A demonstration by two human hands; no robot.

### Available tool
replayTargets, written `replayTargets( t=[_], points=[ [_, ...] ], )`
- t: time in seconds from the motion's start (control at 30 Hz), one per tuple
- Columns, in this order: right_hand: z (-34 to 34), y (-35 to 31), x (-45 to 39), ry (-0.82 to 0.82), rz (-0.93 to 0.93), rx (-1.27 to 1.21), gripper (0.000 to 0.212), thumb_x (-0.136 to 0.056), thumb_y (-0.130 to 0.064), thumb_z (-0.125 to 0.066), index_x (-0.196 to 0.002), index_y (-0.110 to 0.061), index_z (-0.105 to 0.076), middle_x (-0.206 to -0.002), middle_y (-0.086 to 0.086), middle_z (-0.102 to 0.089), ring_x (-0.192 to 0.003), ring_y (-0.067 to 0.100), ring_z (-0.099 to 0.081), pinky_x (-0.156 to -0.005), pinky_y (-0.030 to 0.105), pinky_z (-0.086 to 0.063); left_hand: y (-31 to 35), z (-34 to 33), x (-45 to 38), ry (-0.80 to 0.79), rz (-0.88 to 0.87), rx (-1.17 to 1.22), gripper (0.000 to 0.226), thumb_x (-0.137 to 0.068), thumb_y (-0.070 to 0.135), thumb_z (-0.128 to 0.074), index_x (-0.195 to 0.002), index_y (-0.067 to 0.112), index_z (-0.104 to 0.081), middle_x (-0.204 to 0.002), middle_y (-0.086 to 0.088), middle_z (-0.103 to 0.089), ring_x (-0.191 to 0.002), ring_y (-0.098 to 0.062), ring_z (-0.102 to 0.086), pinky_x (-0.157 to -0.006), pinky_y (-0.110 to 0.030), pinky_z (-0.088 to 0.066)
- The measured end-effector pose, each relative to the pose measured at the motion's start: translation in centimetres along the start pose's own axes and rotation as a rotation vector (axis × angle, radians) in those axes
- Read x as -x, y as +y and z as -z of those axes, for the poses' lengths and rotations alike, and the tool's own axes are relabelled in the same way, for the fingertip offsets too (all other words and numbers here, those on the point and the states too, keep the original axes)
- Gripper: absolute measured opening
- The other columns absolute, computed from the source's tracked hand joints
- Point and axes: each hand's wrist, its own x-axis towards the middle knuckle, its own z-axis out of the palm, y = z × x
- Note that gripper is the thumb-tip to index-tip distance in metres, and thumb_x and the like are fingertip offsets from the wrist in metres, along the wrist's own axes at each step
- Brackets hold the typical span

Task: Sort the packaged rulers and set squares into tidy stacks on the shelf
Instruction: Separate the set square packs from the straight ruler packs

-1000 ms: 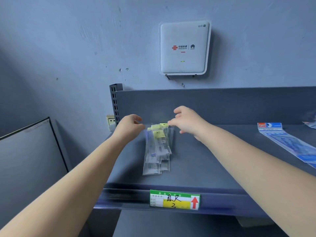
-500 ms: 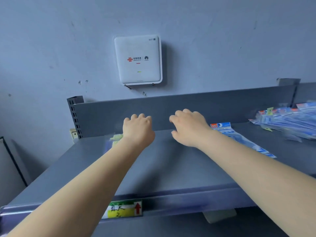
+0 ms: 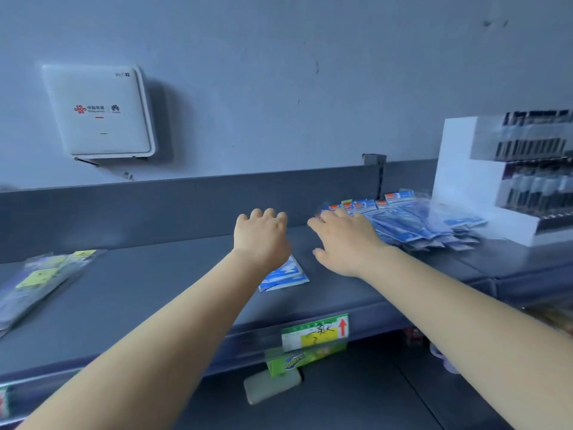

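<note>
Both hands empty — left hand (image 3: 262, 240) loosely curled over single blue packet (image 3: 283, 274) at centre, right hand (image 3: 347, 240) spread beside fanned blue pile (image 3: 418, 218) (centre right) — careless sweep likely scatters it.

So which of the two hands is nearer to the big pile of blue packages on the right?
Right. The right hand reaches the pile of blue packages at its left edge, fingers spread; the left hand is apart, further left.
</note>
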Motion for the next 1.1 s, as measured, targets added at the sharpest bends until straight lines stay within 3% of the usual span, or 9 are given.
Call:
replayTargets(
  t=[0.23,0.53,0.77,0.97,1.1],
  points=[
    [-1.8,8.0,3.9,-0.06,-0.119,0.001,0.042,-0.093,-0.036,-0.044,-0.131,-0.017,-0.04,-0.129,0.004,-0.046,-0.123,0.027,-0.04,-0.094,0.039,-0.034,8.6,-0.3,-2.1,-0.027,-0.085,0.051,0.04,-0.091,0.031,-0.044,-0.128,0.018,-0.043,-0.124,-0.001,-0.049,-0.117,-0.023,-0.044,-0.089,-0.033,-0.033],
    [-3.7,15.7,5.3,-0.098,-0.319,-0.092,0.043,-0.094,-0.039,-0.04,-0.132,-0.019,-0.039,-0.133,0.003,-0.044,-0.124,0.026,-0.04,-0.093,0.038,-0.038,14.7,-0.9,-6.7,-0.072,-0.212,0.101,0.046,-0.095,0.042,-0.04,-0.134,0.017,-0.041,-0.132,-0.003,-0.047,-0.125,-0.025,-0.04,-0.098,-0.037,-0.033],
    [-5.9,20.9,3.1,-0.107,-0.528,-0.296,0.043,-0.093,-0.044,-0.045,-0.127,-0.018,-0.049,-0.129,0.007,-0.049,-0.119,0.027,-0.047,-0.091,0.034,-0.042,16.6,-3.0,-11.7,-0.167,-0.207,0.204,0.045,-0.094,0.046,-0.037,-0.127,0.016,-0.047,-0.128,-0.004,-0.05,-0.122,-0.025,-0.044,-0.096,-0.038,-0.037],
    [-8.2,23.2,-0.2,-0.126,-0.626,-0.287,0.058,-0.088,-0.055,-0.048,-0.128,-0.013,-0.051,-0.14,0.01,-0.043,-0.126,0.029,-0.043,-0.098,0.039,-0.042,17.1,-5.5,-15.0,-0.234,-0.177,0.19,0.06,-0.092,0.061,-0.031,-0.128,0.017,-0.048,-0.135,-0.005,-0.049,-0.127,-0.025,-0.042,-0.098,-0.037,-0.036],
    [-9.2,24.0,-1.5,-0.166,-0.678,-0.263,0.061,-0.084,-0.053,-0.055,-0.128,-0.011,-0.049,-0.137,0.01,-0.045,-0.126,0.03,-0.041,-0.094,0.037,-0.041,17.4,-6.4,-16.4,-0.274,-0.121,0.185,0.068,-0.086,0.072,-0.03,-0.121,0.016,-0.049,-0.13,-0.004,-0.053,-0.124,-0.024,-0.043,-0.094,-0.037,-0.037]
  ],
)
